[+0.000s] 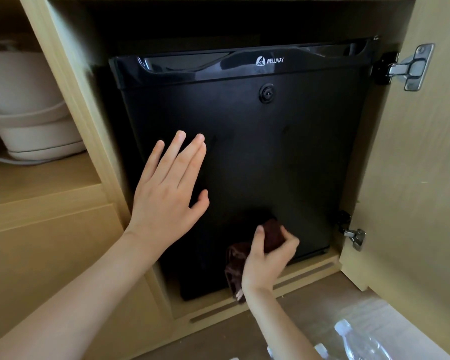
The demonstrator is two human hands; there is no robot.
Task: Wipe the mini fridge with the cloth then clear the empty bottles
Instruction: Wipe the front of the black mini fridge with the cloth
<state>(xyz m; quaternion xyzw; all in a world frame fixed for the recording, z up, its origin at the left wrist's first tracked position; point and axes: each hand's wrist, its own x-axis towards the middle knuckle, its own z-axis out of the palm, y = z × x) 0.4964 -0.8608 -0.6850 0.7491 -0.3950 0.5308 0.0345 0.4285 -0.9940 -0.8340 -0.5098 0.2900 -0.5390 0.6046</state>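
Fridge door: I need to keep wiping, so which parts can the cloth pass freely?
Free: the mini fridge door's right half, from lock to bottom edge. Crowded: left hand flat at left-centre, right hand with cloth low-centre.

The mini fridge (244, 152) stands in the wooden cabinet (244, 305); blurred, perhaps plastic bottles (359, 341) on the floor (309, 302).

This looks like a hotel room or a small furnished flat rather than a full kitchen. A black mini fridge (244, 157) with a keyhole lock (267, 94) and a brand logo sits built into a light wooden cabinet (63, 100) — its door (413, 178) swung open on metal hinges (411, 67). In the neighbouring open shelf stands a cream-coloured electric kettle (29, 110) — the usual guest-room fittings.
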